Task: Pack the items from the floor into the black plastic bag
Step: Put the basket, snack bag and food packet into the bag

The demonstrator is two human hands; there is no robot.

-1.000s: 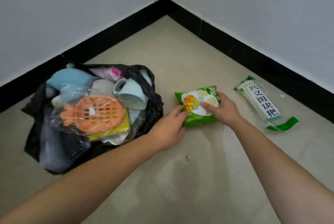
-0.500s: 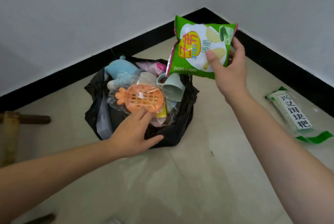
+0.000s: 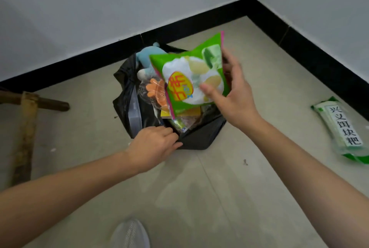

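Up off the floor [image 3: 199,191], the green foil snack packet [image 3: 191,79] now hangs over the black plastic bag [image 3: 199,137], gripped by the right hand [image 3: 235,95], the left hand [image 3: 153,143] pinching its near rim.

Your one camera sits on your head, wide-angle, facing forward and steeply down into a room corner. Your forearms enter from the bottom corners. The left hand [image 3: 153,145] grips the bag [image 3: 199,137] rim at mid-frame, and the right hand [image 3: 233,91] holds the packet [image 3: 191,79] up nearer the lens. Floor [image 3: 219,197] fills the lower half, wall [image 3: 99,7] the top. The skirting [image 3: 79,63] turns its corner at upper right. What looks like your shoe [image 3: 129,235] touches the bottom edge.
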